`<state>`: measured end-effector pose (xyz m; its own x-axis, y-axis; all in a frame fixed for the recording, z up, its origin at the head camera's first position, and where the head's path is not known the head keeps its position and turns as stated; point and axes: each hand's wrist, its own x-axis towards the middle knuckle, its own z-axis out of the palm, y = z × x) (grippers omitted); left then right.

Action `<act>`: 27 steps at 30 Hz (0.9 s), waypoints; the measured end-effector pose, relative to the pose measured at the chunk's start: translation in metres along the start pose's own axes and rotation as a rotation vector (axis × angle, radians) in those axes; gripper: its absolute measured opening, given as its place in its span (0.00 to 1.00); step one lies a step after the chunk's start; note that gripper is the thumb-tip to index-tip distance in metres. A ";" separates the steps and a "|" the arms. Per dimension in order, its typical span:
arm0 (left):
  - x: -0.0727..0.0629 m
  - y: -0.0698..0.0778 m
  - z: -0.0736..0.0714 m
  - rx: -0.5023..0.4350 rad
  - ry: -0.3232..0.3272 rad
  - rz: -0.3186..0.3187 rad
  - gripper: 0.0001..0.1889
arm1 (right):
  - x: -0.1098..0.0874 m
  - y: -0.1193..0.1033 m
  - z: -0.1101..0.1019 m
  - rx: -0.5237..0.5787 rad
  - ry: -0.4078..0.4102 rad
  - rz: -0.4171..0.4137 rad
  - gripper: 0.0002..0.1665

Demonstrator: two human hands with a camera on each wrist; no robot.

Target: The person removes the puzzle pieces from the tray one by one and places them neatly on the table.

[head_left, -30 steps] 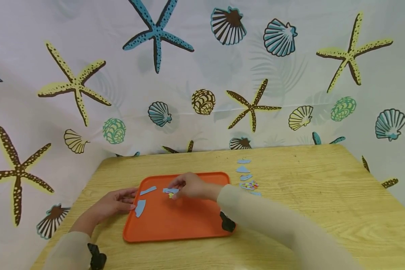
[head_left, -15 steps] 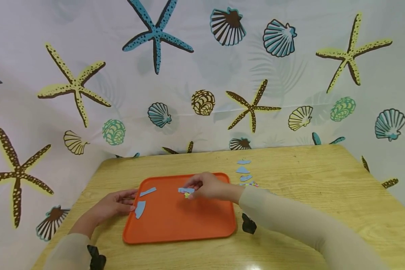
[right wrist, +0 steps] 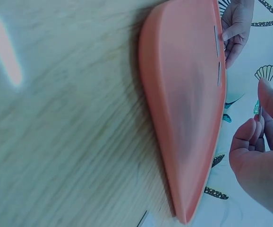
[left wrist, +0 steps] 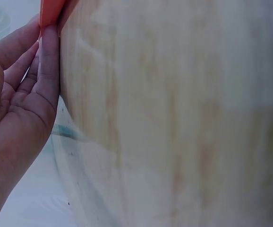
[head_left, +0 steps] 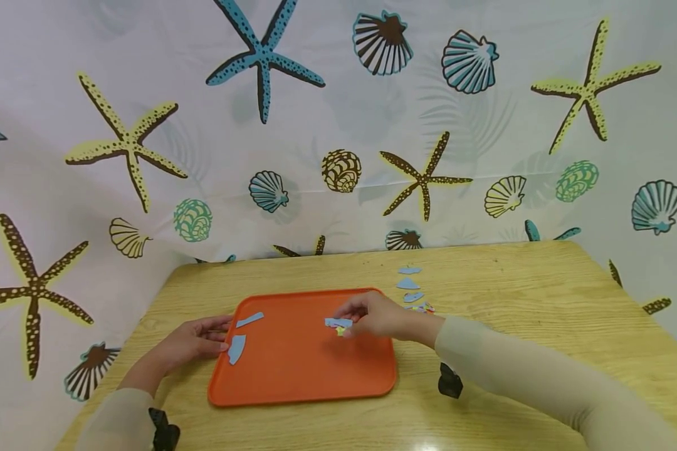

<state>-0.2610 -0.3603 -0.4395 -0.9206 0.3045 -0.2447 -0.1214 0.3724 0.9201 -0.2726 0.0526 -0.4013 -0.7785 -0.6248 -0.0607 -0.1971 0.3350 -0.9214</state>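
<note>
In the head view my right hand [head_left: 375, 314] pinches a flat puzzle piece [head_left: 334, 322] between thumb and fingers, above the right part of the orange tray [head_left: 299, 398]. The piece is light blue with a yellow patch; the right wrist view shows this puzzle piece [right wrist: 260, 112] almost edge-on. My left hand [head_left: 188, 341] holds the tray's left rim, its thumb on the edge and the other fingers along the outside. Two light blue pieces lie inside the tray: a narrow strip [head_left: 251, 320] at the upper left and a wider curved one [head_left: 237, 349] near the thumb.
Beyond the tray's right corner several pieces lie in a column on the wooden table [head_left: 502, 300], among them a pale blue one [head_left: 409, 284] and a multicoloured one [head_left: 423, 307], partly hidden by the right hand. A shell-patterned cloth [head_left: 316, 125] hangs behind the table.
My right hand has carried the pinched piece rightward above the tray, from near the strip to the right part. My left hand stays at the tray's left rim.
</note>
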 end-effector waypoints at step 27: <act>0.000 0.003 0.001 -0.001 0.006 -0.016 0.39 | -0.077 0.044 -0.054 -0.021 0.090 0.012 0.20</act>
<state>-0.2609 -0.3587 -0.4373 -0.9206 0.2931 -0.2580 -0.1371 0.3761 0.9164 -0.2534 0.1533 -0.4163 -0.8311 -0.5549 -0.0362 -0.1991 0.3577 -0.9124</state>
